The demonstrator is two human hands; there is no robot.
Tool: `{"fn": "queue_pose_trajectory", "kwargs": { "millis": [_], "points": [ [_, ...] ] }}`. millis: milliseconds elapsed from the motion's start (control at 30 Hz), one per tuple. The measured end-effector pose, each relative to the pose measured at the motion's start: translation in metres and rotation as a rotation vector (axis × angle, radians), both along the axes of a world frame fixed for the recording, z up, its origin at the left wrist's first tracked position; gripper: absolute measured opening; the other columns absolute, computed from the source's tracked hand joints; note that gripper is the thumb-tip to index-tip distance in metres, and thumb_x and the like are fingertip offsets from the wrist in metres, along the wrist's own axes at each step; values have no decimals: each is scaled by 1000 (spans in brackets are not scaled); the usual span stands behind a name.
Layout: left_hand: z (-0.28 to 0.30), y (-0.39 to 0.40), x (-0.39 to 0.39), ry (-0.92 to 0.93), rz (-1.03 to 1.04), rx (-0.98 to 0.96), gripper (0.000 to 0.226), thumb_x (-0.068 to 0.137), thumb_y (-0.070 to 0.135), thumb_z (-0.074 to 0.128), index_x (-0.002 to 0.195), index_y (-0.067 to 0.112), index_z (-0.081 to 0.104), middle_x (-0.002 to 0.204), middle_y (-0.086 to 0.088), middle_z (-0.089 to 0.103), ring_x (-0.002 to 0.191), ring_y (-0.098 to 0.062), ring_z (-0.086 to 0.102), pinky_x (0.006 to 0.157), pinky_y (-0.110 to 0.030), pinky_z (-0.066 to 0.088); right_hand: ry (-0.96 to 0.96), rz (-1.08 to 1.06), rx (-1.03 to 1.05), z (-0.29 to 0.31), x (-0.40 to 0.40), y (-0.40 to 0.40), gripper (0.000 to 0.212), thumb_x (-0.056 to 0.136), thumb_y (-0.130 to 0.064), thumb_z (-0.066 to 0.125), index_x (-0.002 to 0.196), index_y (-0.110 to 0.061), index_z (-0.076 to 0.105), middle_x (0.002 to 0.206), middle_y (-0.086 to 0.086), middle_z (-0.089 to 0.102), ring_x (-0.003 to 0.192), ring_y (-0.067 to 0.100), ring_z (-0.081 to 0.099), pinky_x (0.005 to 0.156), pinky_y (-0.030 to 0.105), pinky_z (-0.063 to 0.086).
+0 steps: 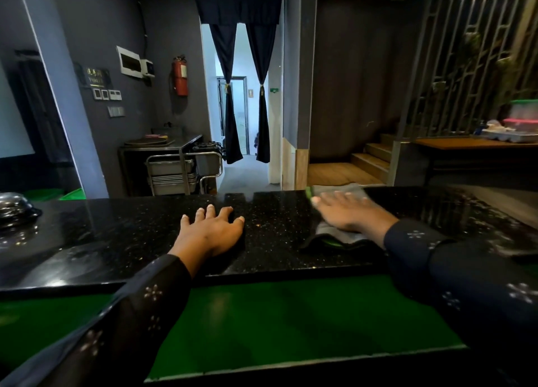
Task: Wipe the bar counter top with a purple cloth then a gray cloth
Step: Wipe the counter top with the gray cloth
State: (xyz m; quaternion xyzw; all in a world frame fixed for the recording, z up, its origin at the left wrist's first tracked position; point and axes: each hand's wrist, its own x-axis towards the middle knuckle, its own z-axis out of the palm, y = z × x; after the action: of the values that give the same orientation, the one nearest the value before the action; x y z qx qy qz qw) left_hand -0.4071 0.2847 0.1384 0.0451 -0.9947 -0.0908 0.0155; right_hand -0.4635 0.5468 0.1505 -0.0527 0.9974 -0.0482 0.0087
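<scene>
The black speckled bar counter top (125, 229) runs across the view. My left hand (211, 232) lies flat on it near the middle, fingers spread, holding nothing. My right hand (352, 212) presses palm-down on a gray cloth (334, 235) with a green edge, right of centre; the hand is motion-blurred. The cloth reaches from the counter's far edge back toward me. No purple cloth is in view.
A shiny metal object (16, 209) sits on the counter at far left. A green lower surface (291, 314) lies below the counter's near edge. Beyond are a steel trolley (180, 168), a curtained doorway, wooden steps and a table with containers (521, 124).
</scene>
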Motion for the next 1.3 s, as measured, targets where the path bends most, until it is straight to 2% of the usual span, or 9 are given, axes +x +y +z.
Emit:
{"fn": "queue_pose_trajectory", "kwargs": {
  "millis": [167, 300, 500, 633, 733, 867, 967, 1133, 1300],
  "points": [
    [1, -4, 1, -17, -1, 9, 60, 94, 57, 18, 150, 33, 15, 160, -7, 6, 147, -27, 3, 115, -54, 0, -64, 233, -37, -2, 58, -90, 57, 98, -48, 3, 153, -33, 5, 163, 2, -2, 148, 29, -5, 115, 59, -3],
    [1, -5, 5, -23, -22, 0, 62, 94, 59, 17, 150, 32, 13, 160, -6, 4, 147, -27, 3, 116, -52, -1, -65, 271, -62, -5, 93, -73, 52, 101, -47, 10, 153, -38, 5, 163, -4, -3, 149, 20, -4, 117, 52, -6],
    [1, -2, 7, -6, -30, -20, 62, 95, 55, 17, 151, 29, 14, 160, -10, 4, 147, -30, 2, 116, -55, -2, -39, -68, -77, 1, 81, 58, 50, 103, -47, 16, 152, -37, 12, 162, -4, 5, 149, 21, 3, 116, 52, 1],
    [4, -1, 4, -21, -27, -9, 63, 95, 53, 18, 151, 25, 15, 159, -13, 5, 146, -33, 2, 114, -59, -1, -11, -268, 1, -1, 40, 63, 64, 93, -59, 8, 152, -35, 13, 162, -1, 8, 148, 25, 10, 117, 55, 5],
    [4, -1, 5, -22, -41, -6, 63, 95, 54, 18, 151, 25, 16, 159, -13, 5, 146, -33, 2, 114, -60, -2, 49, -123, -1, -6, 41, 6, 66, 89, -55, 8, 150, -34, 18, 161, 1, 16, 145, 26, 20, 117, 54, 12],
    [2, -5, 1, -26, -57, -12, 64, 94, 57, 18, 151, 27, 14, 160, -11, 5, 146, -32, 3, 114, -59, 0, -53, 107, -8, -8, 79, -57, 54, 99, -51, 12, 152, -41, 3, 163, -1, -2, 149, 24, -2, 117, 53, -4],
    [0, -7, -3, -21, -65, -24, 64, 94, 59, 18, 151, 28, 13, 160, -10, 6, 146, -31, 4, 115, -58, 1, -62, 192, -49, -8, 99, -29, 51, 101, -51, 14, 150, -46, 6, 162, -8, -1, 149, 18, -1, 118, 50, -3],
    [-3, -4, -2, 29, -35, -32, 63, 95, 58, 20, 150, 27, 19, 159, -9, 11, 146, -31, 8, 115, -58, 4, -61, 23, -54, -2, 86, 55, 51, 101, -52, 15, 151, -45, 9, 162, -7, 3, 149, 18, 2, 116, 47, 0],
    [8, 10, 12, 82, -26, -55, 56, 95, 51, 27, 142, 22, 38, 153, -4, 32, 141, -30, 27, 111, -63, 8, -30, -63, -46, -1, 52, 68, 56, 98, -56, 11, 152, -41, 8, 163, -1, 2, 149, 24, 3, 116, 53, 0]
  ]
}}
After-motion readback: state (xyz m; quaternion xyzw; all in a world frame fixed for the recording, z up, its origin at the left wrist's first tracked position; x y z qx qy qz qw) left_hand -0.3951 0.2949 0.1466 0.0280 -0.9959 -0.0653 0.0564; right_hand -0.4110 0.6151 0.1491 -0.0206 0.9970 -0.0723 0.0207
